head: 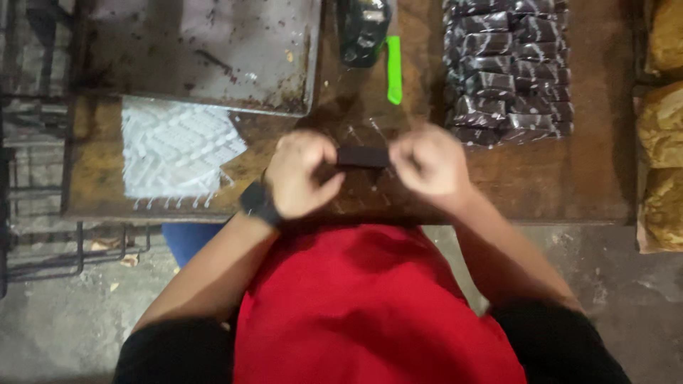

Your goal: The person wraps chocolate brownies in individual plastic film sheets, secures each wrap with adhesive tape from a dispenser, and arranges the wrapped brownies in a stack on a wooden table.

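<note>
Holding a small dark rectangular bar between both hands, just above the near edge of the wooden table. The left hand is curled shut on the bar's left end, the right hand is pinched closed on its right end, so the bar sits level between the two fists. Looks like clear film around or under it, kinda shiny, hard to tell which. There's a black wristband on the left wrist.

Container-wise: a big flat metal tray sits at the far left of the table, dirty with dark crumbs and smears, nothing whole in it. Just in front of it lies a white sheet with a raised ribbed pattern, fringe along its near edge.

Far right of the table there's a neat block of wrapped dark bars, stacked in rows, glossy wrappers, no labels I can make out. Between tray and stack is a dark crumpled bag and a bright green strip-shaped thing, lying near each other. Off the right edge, yellowish-brown bagged stuff is piled up, too blurry to say what.
</note>
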